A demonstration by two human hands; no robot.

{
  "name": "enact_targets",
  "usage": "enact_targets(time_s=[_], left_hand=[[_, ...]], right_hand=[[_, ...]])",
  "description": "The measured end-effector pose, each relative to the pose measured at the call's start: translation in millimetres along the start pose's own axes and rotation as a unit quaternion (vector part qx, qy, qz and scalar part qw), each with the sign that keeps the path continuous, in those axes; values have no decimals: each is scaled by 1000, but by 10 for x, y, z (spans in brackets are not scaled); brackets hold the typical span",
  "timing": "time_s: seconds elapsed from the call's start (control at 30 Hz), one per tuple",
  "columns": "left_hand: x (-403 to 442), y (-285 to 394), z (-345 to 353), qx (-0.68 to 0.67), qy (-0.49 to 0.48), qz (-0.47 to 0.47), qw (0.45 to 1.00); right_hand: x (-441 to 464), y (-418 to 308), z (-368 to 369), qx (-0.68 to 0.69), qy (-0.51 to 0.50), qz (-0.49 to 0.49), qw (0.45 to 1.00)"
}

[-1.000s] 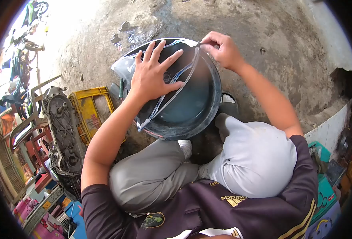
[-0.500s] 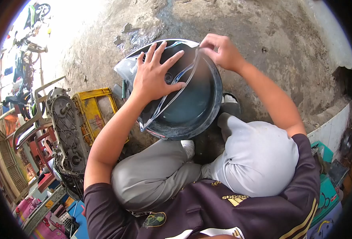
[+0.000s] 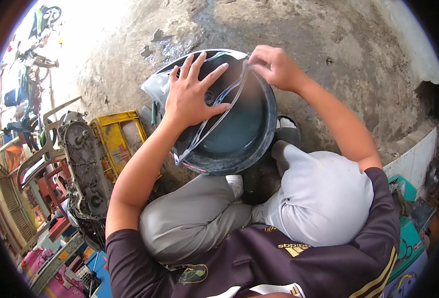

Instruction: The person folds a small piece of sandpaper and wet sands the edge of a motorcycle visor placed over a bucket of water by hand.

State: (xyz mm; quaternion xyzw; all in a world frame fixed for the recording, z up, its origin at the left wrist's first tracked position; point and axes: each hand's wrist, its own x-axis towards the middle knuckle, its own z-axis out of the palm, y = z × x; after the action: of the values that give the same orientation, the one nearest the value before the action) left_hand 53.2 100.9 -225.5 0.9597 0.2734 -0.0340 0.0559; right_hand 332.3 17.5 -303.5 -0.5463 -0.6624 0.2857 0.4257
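A motorcycle headlight housing (image 3: 218,88) with a clear lens and pointed corners lies across a black basin (image 3: 273,116) of cloudy water. My left hand (image 3: 185,99) presses on the housing with its fingers spread and its thumb near the clear rim. At the upper right corner of the housing, my right hand (image 3: 274,66) has thumb and fingers pinched together at the rim's tip. Whether a thin strip or bit of material is also between those fingertips is too small to tell. The lower corner of the housing points toward my knees.
Left of the basin stand a yellow crate (image 3: 120,144) and a metal engine case (image 3: 82,161). A green-handled tool (image 3: 154,112) is beside the basin. Wet concrete floor (image 3: 219,25) stretches ahead. Green toolboxes (image 3: 409,241) sit at my right, and motorcycles (image 3: 28,94) are far left.
My right hand has shifted very slightly at the housing's corner, still pinched. The left hand and the housing are nearly unmoved.
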Motion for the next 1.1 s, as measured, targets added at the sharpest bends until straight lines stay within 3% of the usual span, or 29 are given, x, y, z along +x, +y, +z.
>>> enact_targets(time_s=[0.17,0.27,0.37,0.47,0.67,0.77,0.87,1.0,1.1], left_hand=[[-11,-13,15,-7,10,6,1000],[4,-11,20,-8,12,6,1000],[-10,-7,26,-8,12,5,1000],[-8,-14,19,-5,11,4,1000],[-9,-20,23,-7,12,7,1000],[5,-22,30,-6,11,6,1000],[-10,-9,38,-6,9,5,1000],[2,-26,41,-14,8,7,1000],[-3,-13,35,-8,13,5,1000]], right_hand=[[-14,-2,8,-5,5,25,1000],[-19,46,23,-12,18,-43,999],[-1,-4,-20,17,23,74,997],[-46,-32,56,9,30,-9,999],[-6,-131,-33,34,9,72,997],[4,-68,-17,18,10,8,1000],[15,-23,-20,29,19,47,998],[-31,-58,36,10,16,1,1000],[28,-4,-13,43,18,52,998]])
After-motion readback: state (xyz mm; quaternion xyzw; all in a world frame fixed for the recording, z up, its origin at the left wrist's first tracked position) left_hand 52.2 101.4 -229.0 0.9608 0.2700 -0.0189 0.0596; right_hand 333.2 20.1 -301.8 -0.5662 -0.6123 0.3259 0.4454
